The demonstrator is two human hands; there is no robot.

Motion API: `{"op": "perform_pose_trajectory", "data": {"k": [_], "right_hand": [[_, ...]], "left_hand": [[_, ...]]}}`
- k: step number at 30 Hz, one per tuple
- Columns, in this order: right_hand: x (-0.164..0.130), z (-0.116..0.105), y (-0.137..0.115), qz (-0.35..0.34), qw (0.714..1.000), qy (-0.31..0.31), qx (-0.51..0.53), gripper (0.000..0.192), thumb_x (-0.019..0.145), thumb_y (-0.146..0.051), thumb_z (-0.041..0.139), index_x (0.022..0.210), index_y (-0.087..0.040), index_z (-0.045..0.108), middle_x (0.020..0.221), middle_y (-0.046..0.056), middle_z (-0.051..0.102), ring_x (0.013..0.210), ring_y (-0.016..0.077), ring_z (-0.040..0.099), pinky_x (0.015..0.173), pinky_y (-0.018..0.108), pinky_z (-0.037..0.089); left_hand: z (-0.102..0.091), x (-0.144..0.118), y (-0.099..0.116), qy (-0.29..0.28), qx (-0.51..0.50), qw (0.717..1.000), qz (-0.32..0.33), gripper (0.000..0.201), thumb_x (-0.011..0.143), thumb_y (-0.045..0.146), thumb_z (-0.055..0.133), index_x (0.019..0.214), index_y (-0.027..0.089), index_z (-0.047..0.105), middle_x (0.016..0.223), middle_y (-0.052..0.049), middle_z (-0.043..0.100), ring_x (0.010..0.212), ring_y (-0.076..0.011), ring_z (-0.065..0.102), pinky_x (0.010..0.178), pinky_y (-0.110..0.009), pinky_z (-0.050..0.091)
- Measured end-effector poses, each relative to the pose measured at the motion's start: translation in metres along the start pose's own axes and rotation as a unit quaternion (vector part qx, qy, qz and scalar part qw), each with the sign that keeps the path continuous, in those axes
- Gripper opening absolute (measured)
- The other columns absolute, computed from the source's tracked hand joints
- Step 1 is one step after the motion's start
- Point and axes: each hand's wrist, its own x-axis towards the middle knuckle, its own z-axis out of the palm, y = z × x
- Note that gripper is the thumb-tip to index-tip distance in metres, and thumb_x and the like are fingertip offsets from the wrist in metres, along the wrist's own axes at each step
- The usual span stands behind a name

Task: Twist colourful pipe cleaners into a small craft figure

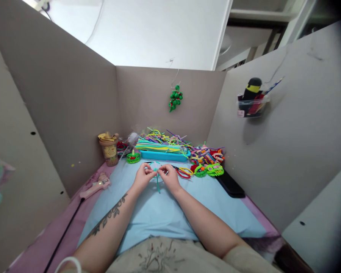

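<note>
At the far left of the desk (53, 231), on its pink cover near the left wall, lies a pink glue gun (95, 187) with a black cord (64, 235) running back toward the near edge. Behind it, in the far-left corner, stands a tan cup (109, 149) with yellowish bits on top. Just right of the cup sits a small green and red craft piece (133, 157) at the far edge of the light blue mat (159, 212) that covers the middle of the desk.

The left hand (142, 177) hovers over the far part of the mat, its fingers curled in and pinching a teal pipe cleaner (158, 182). The pipe cleaner is bent into a small loop between the two hands, with one loose end hanging down toward the mat. The right hand (169, 178) meets it from the other side, fingers likewise closed in a pinch on the same pipe cleaner, almost touching the left hand.

Behind the hands, along the far edge, a blue tray (165, 155) holds a heap of pipe cleaners (159, 142) in many colours. Above it a green beaded ornament (175, 98) hangs on the back wall. Just right of the right hand lie red-handled scissors (183, 172), then a cluster of green and multicoloured finished pieces (208, 163) toward the far-right corner. A black flat object (230, 185) lies along the right edge. On the right wall a clear holder (251, 104) carries a black and yellow item and some pens.
</note>
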Motion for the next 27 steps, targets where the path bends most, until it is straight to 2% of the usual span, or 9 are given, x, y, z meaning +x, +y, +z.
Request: {"op": "perform_pose_trajectory", "data": {"k": [7,12,20,27], "right_hand": [[0.0003,0.0003,0.0037,-0.023,1.0,0.016,0.011,0.007,0.072,-0.022,0.057,0.068,-0.019,0.063,0.072,0.002,0.056,0.069,0.0144,0.051,0.066,0.026,0.042],[-0.0003,0.0007,0.0064,-0.032,0.999,-0.004,-0.003,0.01,0.073,-0.021,0.056,0.07,-0.019,0.065,0.077,0.003,0.056,0.075,0.0151,0.052,0.071,0.027,0.041],[-0.0007,0.0048,0.0065,-0.035,0.999,-0.021,-0.006,0.014,0.074,-0.017,0.051,0.065,-0.018,0.062,0.073,0.002,0.054,0.076,0.015,0.053,0.072,0.027,0.041],[0.0011,0.0025,0.0047,-0.026,0.999,-0.027,0.0,0.01,0.074,-0.02,0.053,0.071,-0.019,0.062,0.077,0.003,0.055,0.077,0.0154,0.053,0.07,0.027,0.042]], "left_hand": [[0.0005,-0.001,-0.0001,-0.009,0.006,1.0,0.009,0.041,0.057,0.027,0.072,0.079,0.02,0.038,0.054,0.007,0.058,0.049,-0.0099,0.055,0.051,-0.019,0.036],[0.0003,-0.0008,0.0001,-0.012,0.006,1.0,0.008,0.04,0.057,0.027,0.071,0.078,0.02,0.038,0.053,0.007,0.058,0.048,-0.0097,0.055,0.051,-0.019,0.036],[0.0007,0.0007,-0.0017,0.002,0.005,1.0,0.005,0.042,0.053,0.027,0.073,0.077,0.02,0.039,0.053,0.008,0.056,0.047,-0.0085,0.053,0.05,-0.019,0.037],[-0.0009,0.003,-0.005,0.03,0.024,0.999,0.008,0.043,0.054,0.03,0.073,0.083,0.019,0.042,0.057,0.004,0.06,0.049,-0.0101,0.055,0.051,-0.02,0.038]]}}
